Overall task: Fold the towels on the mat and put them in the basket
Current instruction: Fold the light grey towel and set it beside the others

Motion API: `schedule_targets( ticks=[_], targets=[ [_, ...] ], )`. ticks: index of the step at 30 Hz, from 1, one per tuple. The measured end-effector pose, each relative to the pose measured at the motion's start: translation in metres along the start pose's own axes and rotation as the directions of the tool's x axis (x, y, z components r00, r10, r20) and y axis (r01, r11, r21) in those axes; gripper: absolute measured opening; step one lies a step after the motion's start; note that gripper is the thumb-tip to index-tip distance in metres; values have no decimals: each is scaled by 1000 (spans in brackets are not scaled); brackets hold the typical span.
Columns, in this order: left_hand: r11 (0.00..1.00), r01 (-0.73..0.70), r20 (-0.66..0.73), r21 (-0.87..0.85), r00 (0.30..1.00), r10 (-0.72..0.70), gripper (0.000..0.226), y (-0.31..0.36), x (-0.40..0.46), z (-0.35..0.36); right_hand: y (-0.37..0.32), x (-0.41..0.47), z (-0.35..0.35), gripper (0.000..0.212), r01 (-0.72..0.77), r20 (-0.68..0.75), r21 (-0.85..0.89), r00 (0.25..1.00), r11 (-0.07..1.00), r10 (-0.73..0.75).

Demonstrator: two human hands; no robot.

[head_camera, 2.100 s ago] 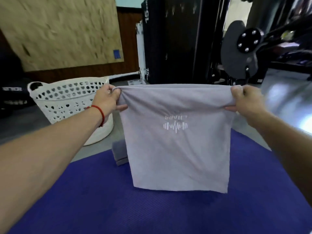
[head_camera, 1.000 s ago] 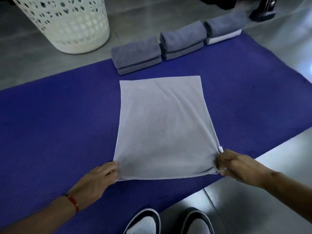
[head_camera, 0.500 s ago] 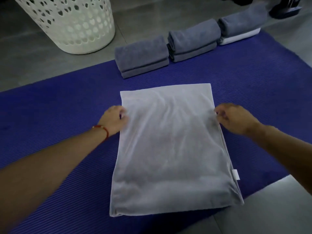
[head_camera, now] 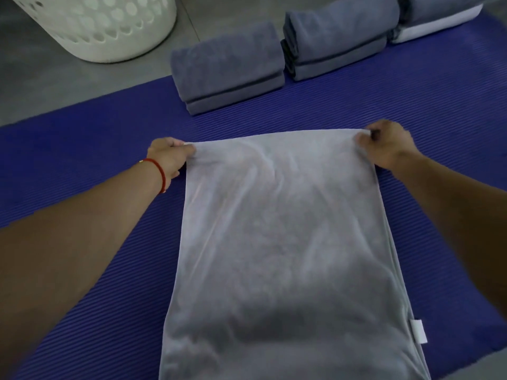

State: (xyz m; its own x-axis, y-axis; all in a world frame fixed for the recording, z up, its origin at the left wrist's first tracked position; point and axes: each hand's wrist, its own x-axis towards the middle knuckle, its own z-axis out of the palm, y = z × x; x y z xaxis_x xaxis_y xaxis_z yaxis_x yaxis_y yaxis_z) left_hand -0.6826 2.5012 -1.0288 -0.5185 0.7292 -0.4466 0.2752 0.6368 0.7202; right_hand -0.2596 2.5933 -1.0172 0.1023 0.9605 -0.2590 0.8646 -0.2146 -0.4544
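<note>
On the ribbed blue mat (head_camera: 82,160), both hands have slid up the pale grey towel (head_camera: 282,242); left hand (head_camera: 170,156) and right hand (head_camera: 384,145) now pinch its far corners, ready to fold again.

Both forearms are seen bare, with no sleeves in view. A thin red cord bracelet (head_camera: 160,174) with one small gold bead is worn at the left wrist.

dim, soft light — slight blur, wide-angle edge stretch

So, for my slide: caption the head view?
Both hands pinch the light towel's far corners on the blue mat.
</note>
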Motion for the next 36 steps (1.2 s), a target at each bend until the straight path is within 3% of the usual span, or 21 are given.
schedule_targets(
  ticks=[4,7,10,11,13,15,16,18,21,23,26,30,32,35,36],
  targets=[
    [999,-32,24,-31,999,32,16,7,8,-14,-4,8,-13,31,-78,-26,76,996,994,80],
    [999,-24,37,-23,999,25,30,7,19,-14,-9,13,-11,28,-85,-119,74,988,994,94],
    [990,24,-91,135,996,-12,42,9,21,-6,-10,8,0,33,-82,-182,101,978,991,100],
    [977,2,-186,213,982,39,45,9,14,1,-11,1,2,38,-53,-199,73,978,996,66],
    [879,-163,-282,448,907,312,42,4,-23,18,-11,-27,8,45,114,-194,-111,972,987,-134],
    [619,-377,-115,688,786,607,45,-21,-76,36,-1,-72,21,53,339,-90,-325,918,883,-386],
    [507,-467,7,724,741,672,49,-37,-104,43,5,-97,30,57,434,-3,-396,881,810,-473],
    [384,-552,172,740,708,685,58,-77,-150,54,24,-146,46,66,512,129,-480,845,713,-519],
    [372,-537,235,757,755,612,65,-127,-197,53,59,-202,58,72,507,204,-492,858,708,-472],
    [333,-568,296,752,743,600,66,-149,-216,46,81,-223,60,72,552,267,-504,831,664,-487],
    [264,-573,370,776,752,545,68,-156,-221,42,95,-226,59,76,590,336,-490,807,642,-485],
    [289,-563,376,774,776,506,69,-145,-228,38,81,-234,47,76,596,348,-446,803,667,-484],
    [272,-655,420,705,695,584,65,-146,-246,29,80,-255,33,69,712,377,-385,702,587,-604],
    [163,-887,518,432,392,760,30,-159,-287,18,94,-295,19,51,911,463,-260,409,320,-786],
    [139,-921,560,364,336,757,21,-166,-298,17,104,-307,19,48,937,483,-249,338,243,-808]
  ],
)
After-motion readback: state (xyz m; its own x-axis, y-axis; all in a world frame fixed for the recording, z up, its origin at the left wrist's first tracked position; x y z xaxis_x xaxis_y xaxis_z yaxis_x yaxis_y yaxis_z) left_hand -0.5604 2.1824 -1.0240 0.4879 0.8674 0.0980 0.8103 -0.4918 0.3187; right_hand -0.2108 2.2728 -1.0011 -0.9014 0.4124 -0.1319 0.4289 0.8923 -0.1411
